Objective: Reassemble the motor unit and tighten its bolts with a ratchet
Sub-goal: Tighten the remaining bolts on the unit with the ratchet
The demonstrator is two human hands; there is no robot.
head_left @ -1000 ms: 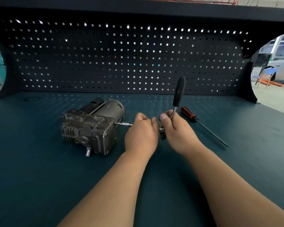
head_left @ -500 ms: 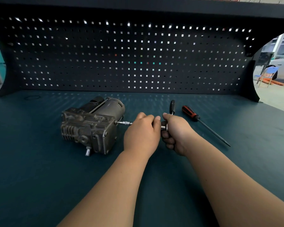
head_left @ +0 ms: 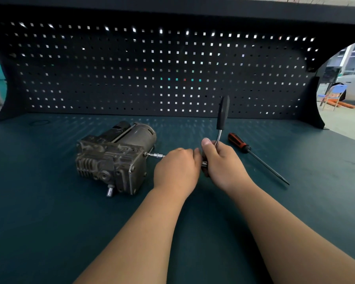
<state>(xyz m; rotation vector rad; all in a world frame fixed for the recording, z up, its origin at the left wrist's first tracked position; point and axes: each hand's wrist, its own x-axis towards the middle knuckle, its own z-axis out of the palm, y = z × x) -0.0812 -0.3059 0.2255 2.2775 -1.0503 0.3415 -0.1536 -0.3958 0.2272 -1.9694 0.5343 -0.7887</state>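
The grey motor unit (head_left: 115,156) lies on the dark green bench, left of centre. A chrome extension bar with socket (head_left: 155,155) runs from a bolt on its right face into my left hand (head_left: 175,168), which is closed around the bar. My right hand (head_left: 221,163) grips the ratchet (head_left: 221,117) near its head. The ratchet's black handle points up and slightly right. The ratchet head is hidden between my hands.
A red-and-black screwdriver (head_left: 254,155) lies on the bench just right of my right hand, tip pointing to the near right. A black pegboard (head_left: 152,68) closes off the back. The bench's right edge (head_left: 346,138) opens onto a workshop floor.
The ratchet handle was upright one second ago, swung down away from me half a second ago, and now stands upright again. My left hand stayed on the extension bar.
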